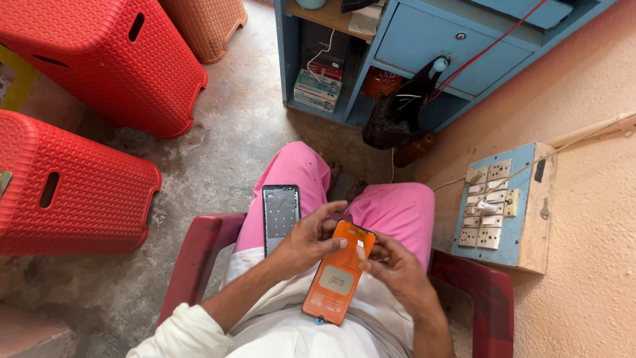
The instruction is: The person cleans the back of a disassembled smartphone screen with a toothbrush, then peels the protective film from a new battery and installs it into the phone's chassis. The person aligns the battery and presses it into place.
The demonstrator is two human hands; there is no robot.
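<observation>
I sit in a dark red plastic chair [199, 255] with pink trousers over my knees. Both hands hold an orange phone display panel [338, 275] with a white sticker on it, tilted over my lap. My left hand [308, 238] grips its upper left edge, thumb across the top. My right hand [391, 268] pinches the upper right edge near a small white tab. A grey phone frame [280, 213] with its inside exposed rests on my left thigh, just left of my left hand.
Red plastic stools [73, 192] stand on the concrete floor at left. A blue cabinet [424, 46] with boxes, a black bag [397, 113] and a red wire is ahead. A blue switch and socket board [503, 205] hangs on the wall at right.
</observation>
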